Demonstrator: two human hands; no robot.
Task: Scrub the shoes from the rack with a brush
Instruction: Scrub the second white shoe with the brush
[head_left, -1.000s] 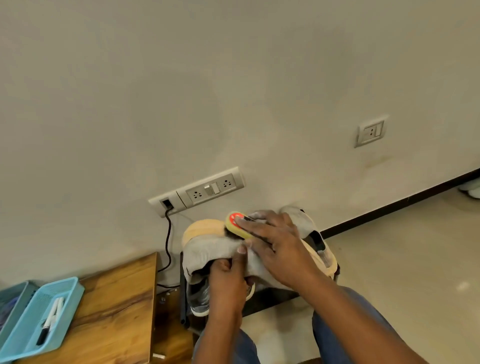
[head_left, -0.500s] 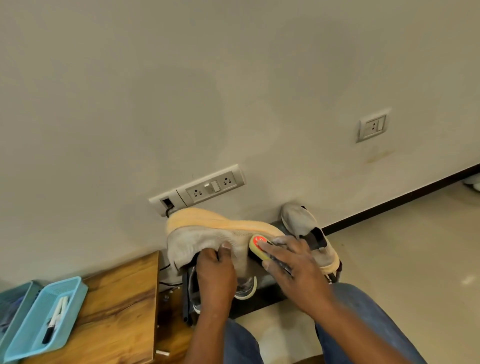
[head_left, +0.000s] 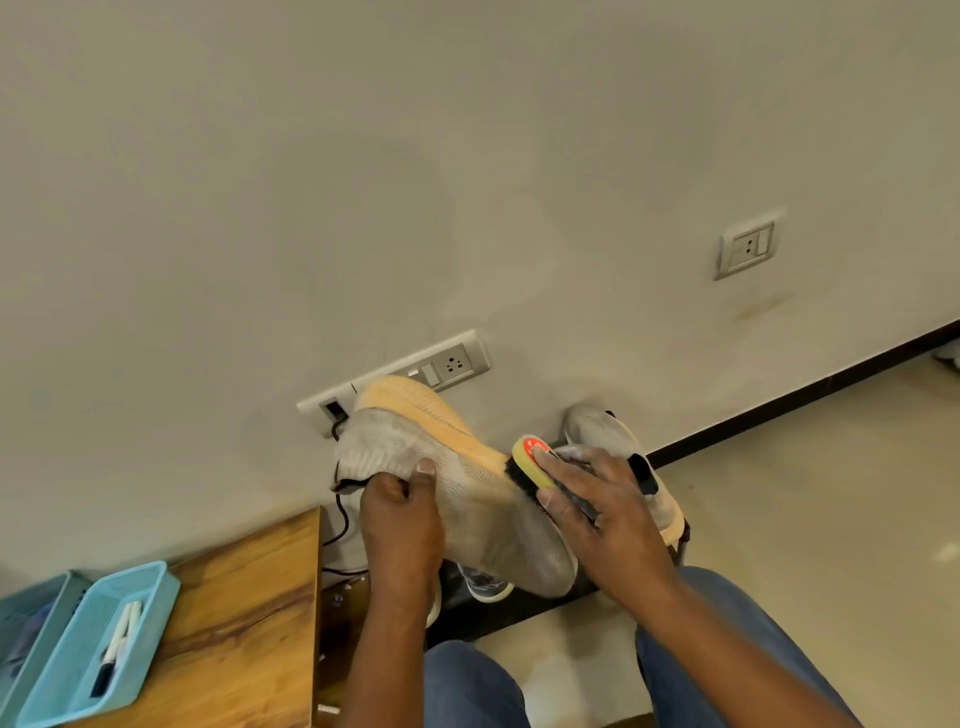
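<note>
Compared with the frame half a second earlier, the grey knit shoe with orange-yellow sole (head_left: 467, 483) has tilted further, its heel raised toward 11 o'clock across the long grey wall socket strip (head_left: 457, 361) and its toe lowered toward 5 o'clock; the yellow oval brush with red label and black bristles (head_left: 531, 463) has shifted toward 2 o'clock along the sole edge. Left hand (head_left: 402, 525) grips the shoe at the ankle collar, thumb over the knit upper and fingers curled into the opening. Right hand (head_left: 602, 512) holds the brush from above, fingers (head_left: 558, 460) extended over its back and thumb at its near side, with the bristles touching the sole near mid-length. At 3 o'clock from the brush, a second grey shoe with orange sole (head_left: 618, 441) rests on the black shoe rack (head_left: 498, 608), partly hidden by the right hand. Below the held shoe, a dark grey sneaker with pale sole (head_left: 485, 584) sits in the rack. At 8 o'clock, a wooden counter (head_left: 244, 623) carries a light blue plastic basket (head_left: 150, 623) containing markers (head_left: 117, 644). A black cable (head_left: 340, 519) hangs from the socket strip. A single grey wall socket (head_left: 748, 244) is at 2 o'clock on the beige wall (head_left: 363, 182).
</note>
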